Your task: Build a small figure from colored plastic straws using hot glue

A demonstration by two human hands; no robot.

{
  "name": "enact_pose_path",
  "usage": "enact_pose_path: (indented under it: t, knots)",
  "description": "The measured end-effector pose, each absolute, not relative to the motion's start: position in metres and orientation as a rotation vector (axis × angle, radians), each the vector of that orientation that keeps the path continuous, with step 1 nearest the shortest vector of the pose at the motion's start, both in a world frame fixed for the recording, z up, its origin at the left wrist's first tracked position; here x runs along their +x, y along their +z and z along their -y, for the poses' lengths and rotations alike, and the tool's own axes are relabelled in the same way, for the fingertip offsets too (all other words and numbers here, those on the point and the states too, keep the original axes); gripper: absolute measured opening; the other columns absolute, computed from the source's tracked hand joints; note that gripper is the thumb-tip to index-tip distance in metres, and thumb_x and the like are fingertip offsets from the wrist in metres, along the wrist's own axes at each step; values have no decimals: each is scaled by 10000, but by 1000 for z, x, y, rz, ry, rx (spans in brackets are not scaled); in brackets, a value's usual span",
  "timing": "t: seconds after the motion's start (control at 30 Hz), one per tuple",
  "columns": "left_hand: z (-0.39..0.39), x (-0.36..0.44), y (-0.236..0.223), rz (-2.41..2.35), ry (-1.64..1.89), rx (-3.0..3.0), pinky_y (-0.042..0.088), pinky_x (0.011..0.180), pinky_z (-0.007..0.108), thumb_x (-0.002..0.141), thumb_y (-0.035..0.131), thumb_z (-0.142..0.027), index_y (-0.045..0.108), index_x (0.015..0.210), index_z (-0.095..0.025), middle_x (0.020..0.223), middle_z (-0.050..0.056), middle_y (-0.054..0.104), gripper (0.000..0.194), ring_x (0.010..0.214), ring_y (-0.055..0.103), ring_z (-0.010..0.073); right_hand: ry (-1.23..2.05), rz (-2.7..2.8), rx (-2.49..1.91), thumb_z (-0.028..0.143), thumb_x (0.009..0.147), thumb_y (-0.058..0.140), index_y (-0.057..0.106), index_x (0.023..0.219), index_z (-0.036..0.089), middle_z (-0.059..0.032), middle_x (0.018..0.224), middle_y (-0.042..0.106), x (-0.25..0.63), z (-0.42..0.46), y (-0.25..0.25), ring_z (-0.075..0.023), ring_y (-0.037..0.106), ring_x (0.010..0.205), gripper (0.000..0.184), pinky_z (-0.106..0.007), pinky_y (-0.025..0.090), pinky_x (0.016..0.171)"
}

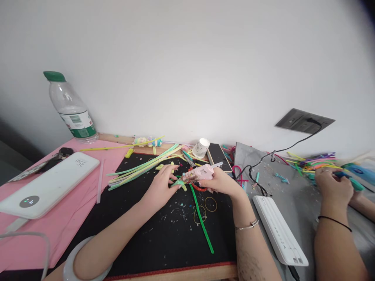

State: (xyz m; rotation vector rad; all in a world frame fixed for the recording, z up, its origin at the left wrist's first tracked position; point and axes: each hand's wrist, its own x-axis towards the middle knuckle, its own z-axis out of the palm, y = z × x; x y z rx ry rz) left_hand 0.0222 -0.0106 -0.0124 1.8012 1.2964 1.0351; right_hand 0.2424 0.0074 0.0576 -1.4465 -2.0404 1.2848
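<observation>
My right hand (218,181) is closed around a pink hot glue gun (202,173), its stained nozzle pointing left. A clear glue stick (217,165) pokes out of its back end. My left hand (164,181) pinches a small green fuzzy piece (178,182) at the nozzle tip; part of it is hidden by the fingers. A long green pipe cleaner (203,222) runs from near there toward the front of the black mat (140,234). Orange-handled scissors (199,188) lie partly under the glue gun. Yellow pipe cleaner pieces (161,167) lie just behind my left hand.
Pale pipe cleaners (146,168), a paper cup (200,148) and a phone (219,157) lie behind. On the left are a bottle (73,111) and power bank (49,185). A white power strip (279,230) stands right, beside a co-worker's hands (334,185) holding teal material.
</observation>
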Motion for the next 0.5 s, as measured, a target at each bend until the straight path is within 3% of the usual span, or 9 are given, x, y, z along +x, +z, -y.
enact_pose_path:
  t: [0.33,0.5]
  knots:
    - [11,23,-11,-1295,1022,1815,559,769,351,733,608,-199,515,1175,-231,1153,74,531,453,891,625,194,1166,2117,-1423,292,761,610,649,1033,138,26,651,553,240,-6,58,-91,431,533,315,-208,340,485]
    - [11,24,-11,-1294,1026,1822,560,765,352,739,603,-192,510,1182,-235,1158,75,530,455,889,623,192,1093,2181,-1427,270,769,591,654,1018,143,33,632,536,236,-5,62,-97,418,546,286,-217,327,508]
